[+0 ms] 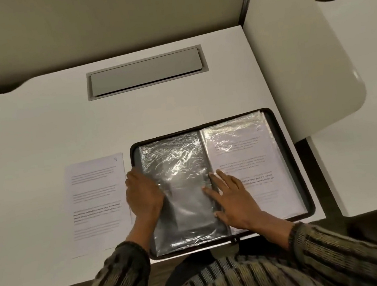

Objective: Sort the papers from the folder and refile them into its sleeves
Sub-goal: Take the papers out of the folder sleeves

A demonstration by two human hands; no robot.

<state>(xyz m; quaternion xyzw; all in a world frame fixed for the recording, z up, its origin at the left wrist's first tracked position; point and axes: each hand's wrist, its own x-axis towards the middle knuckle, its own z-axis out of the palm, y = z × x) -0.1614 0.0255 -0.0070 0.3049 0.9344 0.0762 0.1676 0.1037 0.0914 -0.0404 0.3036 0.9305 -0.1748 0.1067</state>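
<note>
Paper still to file, one loose sheet [98, 202], lies on the desk [38, 138] just left of the open folder [286, 146]. The left hand [142, 194] curls its fingers on the outer edge of the empty sleeve [178, 168]. The right hand [233, 199] lies flat, fingers spread, holding nothing, at the spine beside the filled sleeve [252, 158]. Best, I judge: pin the spine, part the sleeve's mouth wide, and feed the sheet in square.
</note>
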